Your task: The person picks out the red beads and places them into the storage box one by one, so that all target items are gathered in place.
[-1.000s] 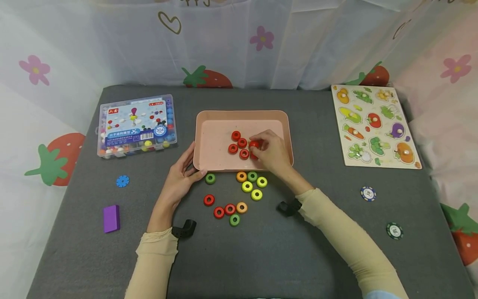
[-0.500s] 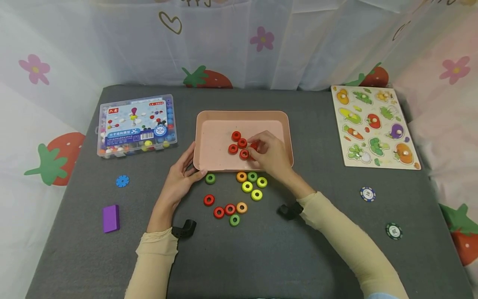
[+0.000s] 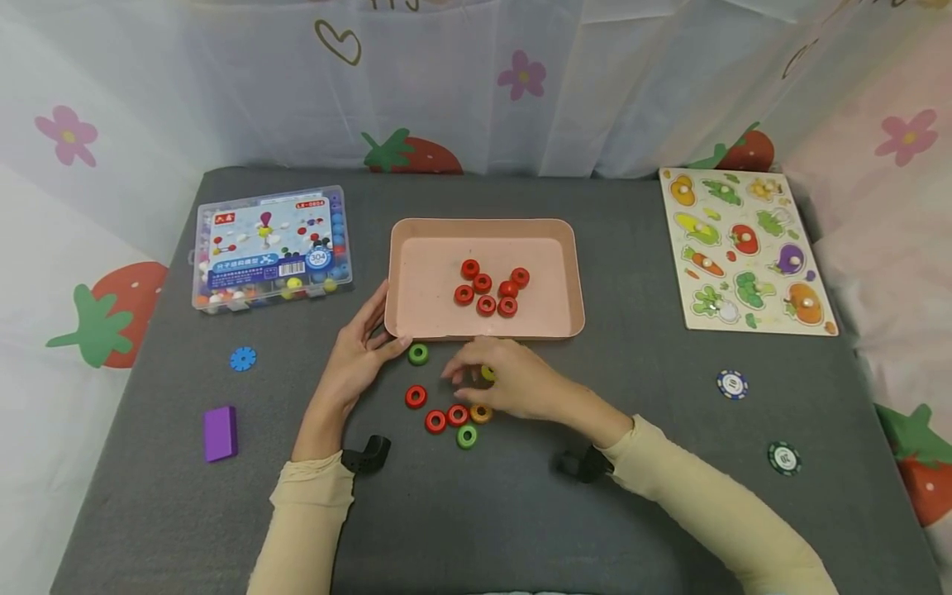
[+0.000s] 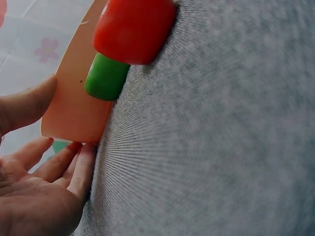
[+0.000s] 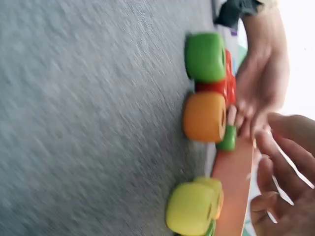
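My left hand (image 3: 355, 354) rests against the near left corner of a pink tray (image 3: 416, 318), fingers along its side and thumb at its front wall. Inside the tray lie several red ring beads (image 3: 482, 283). My right hand (image 3: 521, 380) hovers, fingers parted, above the loose rings in front of the tray, and holds nothing. It partly hides a yellow ring (image 3: 487, 373) and an orange ring (image 3: 481, 413). In the right wrist view its fingers stand apart from the yellow ring (image 5: 189, 209). Nearby lie a green ring (image 3: 418, 354), another green ring (image 3: 467, 436) and red rings (image 3: 435, 421).
A clear box of colored beads (image 3: 271, 248) stands back left. Below it lie a blue notched disc (image 3: 243, 359) and a purple block (image 3: 220, 434). At right are a vegetable puzzle board (image 3: 747, 252), a blue-white chip (image 3: 732, 385) and a green chip (image 3: 784, 458).
My right hand has let go of a red ring in the tray and moved toward me and left, over the loose rings. My left hand has stayed at the tray corner.
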A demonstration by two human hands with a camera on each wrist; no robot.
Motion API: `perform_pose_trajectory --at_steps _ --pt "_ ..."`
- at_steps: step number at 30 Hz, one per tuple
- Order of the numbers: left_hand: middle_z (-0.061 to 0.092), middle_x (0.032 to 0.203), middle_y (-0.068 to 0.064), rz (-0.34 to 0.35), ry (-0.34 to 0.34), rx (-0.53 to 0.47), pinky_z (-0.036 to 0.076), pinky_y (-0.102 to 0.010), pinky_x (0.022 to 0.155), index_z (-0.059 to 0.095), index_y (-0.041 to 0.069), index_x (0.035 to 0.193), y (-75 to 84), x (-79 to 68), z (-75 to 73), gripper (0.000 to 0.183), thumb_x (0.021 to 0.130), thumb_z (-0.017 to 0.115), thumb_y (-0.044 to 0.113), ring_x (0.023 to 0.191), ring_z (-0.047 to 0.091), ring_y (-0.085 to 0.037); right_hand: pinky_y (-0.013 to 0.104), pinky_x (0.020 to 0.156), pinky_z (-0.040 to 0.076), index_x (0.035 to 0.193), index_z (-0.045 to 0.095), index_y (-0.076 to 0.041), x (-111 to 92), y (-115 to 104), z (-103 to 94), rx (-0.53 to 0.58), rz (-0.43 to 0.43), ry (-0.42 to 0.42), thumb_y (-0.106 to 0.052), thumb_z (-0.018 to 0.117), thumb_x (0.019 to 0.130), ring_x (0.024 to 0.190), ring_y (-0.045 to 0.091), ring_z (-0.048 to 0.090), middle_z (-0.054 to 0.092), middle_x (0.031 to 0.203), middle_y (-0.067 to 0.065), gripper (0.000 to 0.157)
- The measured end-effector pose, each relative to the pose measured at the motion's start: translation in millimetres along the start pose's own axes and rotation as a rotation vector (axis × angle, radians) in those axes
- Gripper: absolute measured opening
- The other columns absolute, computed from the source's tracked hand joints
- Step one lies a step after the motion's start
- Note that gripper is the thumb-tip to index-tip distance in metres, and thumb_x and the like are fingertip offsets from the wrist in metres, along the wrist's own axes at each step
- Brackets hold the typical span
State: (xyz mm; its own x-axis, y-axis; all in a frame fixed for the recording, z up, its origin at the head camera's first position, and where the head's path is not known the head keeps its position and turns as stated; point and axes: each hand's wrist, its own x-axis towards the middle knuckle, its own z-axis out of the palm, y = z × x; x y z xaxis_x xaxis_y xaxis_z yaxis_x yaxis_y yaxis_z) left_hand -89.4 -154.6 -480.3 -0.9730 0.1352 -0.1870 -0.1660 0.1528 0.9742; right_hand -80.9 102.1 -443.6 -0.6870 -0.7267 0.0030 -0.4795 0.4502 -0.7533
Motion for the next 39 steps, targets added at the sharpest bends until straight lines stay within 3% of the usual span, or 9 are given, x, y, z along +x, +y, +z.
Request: perform_pose_trajectory --at_steps 5,10,20,25,30,33,39 --pt "0.029 0.164 -0.002 0.002 0.001 -0.001 0.034 -0.045 0.118 0.025 0.026 0.160 0.6 0.0 0.0 0.085 0.092 0.072 0.007 0.149 0.029 -0.016 0.026 0.082 0.051 0.116 0.075 -0.021 -4 -2 11.9 -0.104 0.036 -0.189 -0.014 0.078 0.087 0.094 0.009 0.056 0.070 0.108 -0.010 0.030" --pt "0.029 0.164 -0.002 0.012 -0.003 0.001 0.034 -0.045 0.118 0.025 0.025 0.161 0.1 -0.2 -0.4 0.084 0.093 0.071 0.007 0.150 0.028 -0.016 0.025 0.082 0.050 0.114 0.075 -0.021 -5 0 18.9 -0.146 0.014 -0.194 -0.015 0.078 0.086 0.096 0.007 0.054 0.068 0.107 -0.011 0.028" --pt "0.029 0.164 -0.002 0.006 -0.003 -0.004 0.034 -0.045 0.118 0.025 0.026 0.161 -0.3 -0.4 -0.2 0.084 0.093 0.071 0.008 0.150 0.028 -0.016 0.030 0.086 0.051 0.114 0.075 -0.015 2 6 6.1 0.006 -0.018 -0.031 -0.016 0.080 0.086 0.098 0.012 0.057 0.067 0.106 -0.009 0.028" --pt "0.028 0.164 -0.001 0.005 -0.003 -0.002 0.033 -0.046 0.118 0.025 0.026 0.161 0.5 -0.9 -0.3 0.084 0.093 0.072 0.008 0.150 0.027 -0.016 0.040 0.075 0.052 0.115 0.074 -0.013 9 17 -2.4 0.155 0.001 0.182 -0.015 0.081 0.085 0.088 0.022 0.059 0.068 0.100 -0.003 0.030" --pt "0.028 0.164 0.000 0.004 -0.008 -0.008 0.033 -0.046 0.118 0.025 0.028 0.160 0.5 -0.8 -0.8 0.085 0.093 0.072 0.008 0.150 0.027 -0.015 0.035 0.068 0.047 0.112 0.076 -0.011 20 30 -9.6 0.130 0.067 0.394 -0.013 0.083 0.083 0.082 0.022 0.055 0.065 0.091 0.001 0.030" --pt "0.027 0.164 0.000 0.001 -0.008 -0.010 0.032 -0.046 0.119 0.025 0.028 0.160 -0.1 -0.4 -1.1 0.084 0.093 0.071 0.008 0.150 0.027 -0.015 0.031 0.070 0.045 0.110 0.077 -0.011 27 35 -13.8 0.089 0.130 0.428 -0.014 0.084 0.082 0.084 0.020 0.054 0.066 0.091 0.002 0.029" --pt "0.028 0.164 0.000 -0.001 -0.006 -0.011 0.032 -0.045 0.119 0.025 0.028 0.160 -1.2 -0.1 -1.4 0.084 0.093 0.071 0.009 0.150 0.027 -0.015 0.031 0.072 0.044 0.109 0.078 -0.015 36 40 -16.3 0.039 0.261 0.409 -0.016 0.084 0.082 0.087 0.021 0.053 0.067 0.096 0.001 0.028"
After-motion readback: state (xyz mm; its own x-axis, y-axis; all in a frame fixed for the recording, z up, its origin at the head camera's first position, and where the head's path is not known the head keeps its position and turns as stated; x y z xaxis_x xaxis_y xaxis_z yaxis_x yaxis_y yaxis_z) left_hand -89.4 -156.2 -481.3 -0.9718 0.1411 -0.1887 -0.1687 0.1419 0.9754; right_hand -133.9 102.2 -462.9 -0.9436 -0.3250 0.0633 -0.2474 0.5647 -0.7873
